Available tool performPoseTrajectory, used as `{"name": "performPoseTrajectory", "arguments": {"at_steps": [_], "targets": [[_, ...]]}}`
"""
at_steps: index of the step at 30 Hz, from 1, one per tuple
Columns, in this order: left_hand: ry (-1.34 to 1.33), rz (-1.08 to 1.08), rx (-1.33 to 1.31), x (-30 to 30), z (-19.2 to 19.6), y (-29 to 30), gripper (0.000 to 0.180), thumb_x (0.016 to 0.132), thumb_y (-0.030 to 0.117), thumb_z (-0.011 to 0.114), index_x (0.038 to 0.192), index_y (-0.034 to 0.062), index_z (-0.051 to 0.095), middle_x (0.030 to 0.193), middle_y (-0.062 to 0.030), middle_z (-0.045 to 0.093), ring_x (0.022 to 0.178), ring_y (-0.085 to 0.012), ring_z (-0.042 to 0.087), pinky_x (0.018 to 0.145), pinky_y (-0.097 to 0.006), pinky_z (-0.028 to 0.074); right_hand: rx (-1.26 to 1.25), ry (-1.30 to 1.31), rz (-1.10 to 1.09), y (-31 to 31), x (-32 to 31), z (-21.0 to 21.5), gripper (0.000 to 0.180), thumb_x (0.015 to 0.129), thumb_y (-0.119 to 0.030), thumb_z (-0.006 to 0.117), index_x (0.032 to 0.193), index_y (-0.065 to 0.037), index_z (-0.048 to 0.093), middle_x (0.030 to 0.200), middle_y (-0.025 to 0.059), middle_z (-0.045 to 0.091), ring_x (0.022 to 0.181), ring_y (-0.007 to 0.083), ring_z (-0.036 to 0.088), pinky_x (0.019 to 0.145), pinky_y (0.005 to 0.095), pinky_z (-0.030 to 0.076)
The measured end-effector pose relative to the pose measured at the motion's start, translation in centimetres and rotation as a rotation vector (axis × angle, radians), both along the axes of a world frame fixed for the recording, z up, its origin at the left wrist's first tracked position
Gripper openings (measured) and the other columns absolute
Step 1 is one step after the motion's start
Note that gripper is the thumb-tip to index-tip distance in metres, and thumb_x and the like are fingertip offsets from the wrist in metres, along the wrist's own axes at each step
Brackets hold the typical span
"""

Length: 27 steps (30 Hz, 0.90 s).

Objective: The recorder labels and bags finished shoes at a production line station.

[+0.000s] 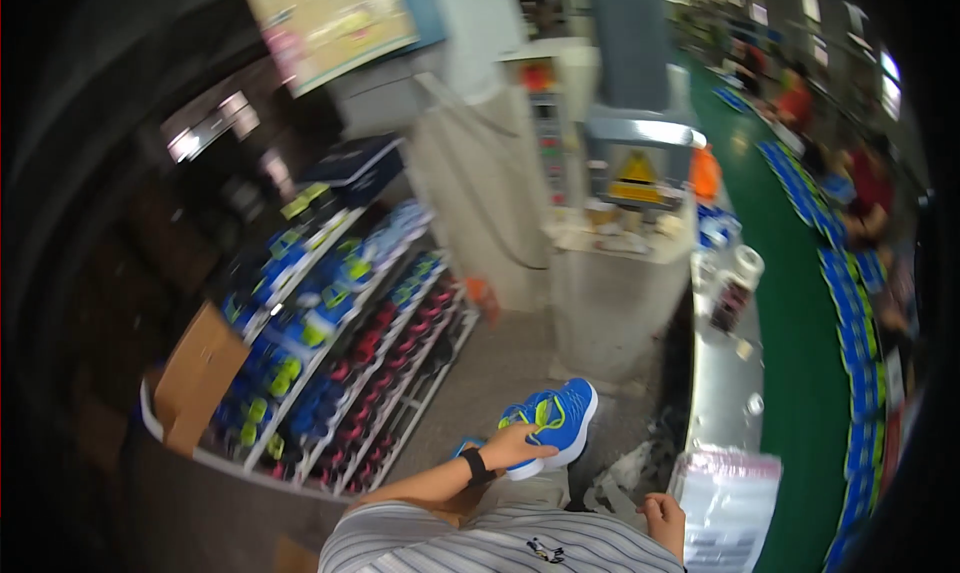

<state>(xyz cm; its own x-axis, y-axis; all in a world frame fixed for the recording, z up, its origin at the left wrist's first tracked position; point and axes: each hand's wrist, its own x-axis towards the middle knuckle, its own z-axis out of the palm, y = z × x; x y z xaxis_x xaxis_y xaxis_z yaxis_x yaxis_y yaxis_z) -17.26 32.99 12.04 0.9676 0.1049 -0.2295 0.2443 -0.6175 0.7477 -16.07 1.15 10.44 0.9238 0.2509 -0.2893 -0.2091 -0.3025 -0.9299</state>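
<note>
In front of my body, my left hand (518,447) is closed on a pair of blue sneakers (572,409) with white soles and lime-green linings. My fingers grip them around the collar openings, and the shoes lie close together, partly covering one another. A black band circles that wrist. Lower right, my right hand (663,518) hangs by my side with its fingers curled in and nothing visible in them. Beside it, a stack of clear plastic bags (728,498) lies at the near end of the metal bench.
A slanted shoe rack (350,398) with several tiers of shoes stands left, a cardboard sheet (203,378) at its end. Ahead is a machine with a yellow warning sign (636,178). Right of the metal bench (722,393), a green conveyor (790,423) carries blue shoes; people sit beyond it.
</note>
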Motion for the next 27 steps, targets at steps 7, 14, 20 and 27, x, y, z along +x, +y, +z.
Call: {"name": "performPoseTrajectory", "arguments": {"at_steps": [7,14,20,27], "targets": [[-0.201,0.456,-0.415,-6.8,2.9,7.8,0.044,0.077,0.032,0.066,0.106,0.0001,0.058,0.090,-0.0067,0.063,0.077,-0.0127,0.060,0.071,-0.026,0.047,-0.120,-0.025,0.172,1.7,0.8,-1.9,0.018,0.086,-0.012,0.051,0.083,0.005,0.057,0.066,0.0090,0.058,0.063,0.0129,0.054,0.060,0.0278,0.044],[-0.483,0.731,-0.171,-6.9,7.1,16.0,0.046,0.073,0.033,0.068,0.102,-0.0010,0.060,0.090,-0.0092,0.064,0.080,-0.0145,0.060,0.073,-0.027,0.046,-0.236,-0.104,0.234,1.5,1.9,-3.3,0.023,0.085,-0.022,0.052,0.090,0.000,0.057,0.078,0.0153,0.059,0.073,0.0253,0.055,0.067,0.0341,0.044],[-0.664,0.892,0.140,-3.4,13.0,26.4,0.052,0.070,0.038,0.070,0.100,-0.0032,0.059,0.086,-0.0129,0.065,0.075,-0.0192,0.062,0.070,-0.030,0.047,-0.325,-0.142,0.232,1.1,3.4,-8.5,0.026,0.086,-0.028,0.053,0.098,-0.007,0.060,0.083,0.0151,0.061,0.079,0.0226,0.057,0.072,0.0349,0.044],[-0.452,0.931,0.788,7.0,27.2,34.3,0.076,0.064,0.056,0.065,0.112,-0.0022,0.054,0.105,-0.0224,0.059,0.098,-0.0334,0.056,0.086,-0.039,0.043,-0.426,-0.112,0.257,0.9,10.4,-7.6,0.030,0.084,-0.032,0.053,0.098,-0.007,0.061,0.090,0.0153,0.062,0.086,0.0236,0.057,0.077,0.0351,0.044]]}}
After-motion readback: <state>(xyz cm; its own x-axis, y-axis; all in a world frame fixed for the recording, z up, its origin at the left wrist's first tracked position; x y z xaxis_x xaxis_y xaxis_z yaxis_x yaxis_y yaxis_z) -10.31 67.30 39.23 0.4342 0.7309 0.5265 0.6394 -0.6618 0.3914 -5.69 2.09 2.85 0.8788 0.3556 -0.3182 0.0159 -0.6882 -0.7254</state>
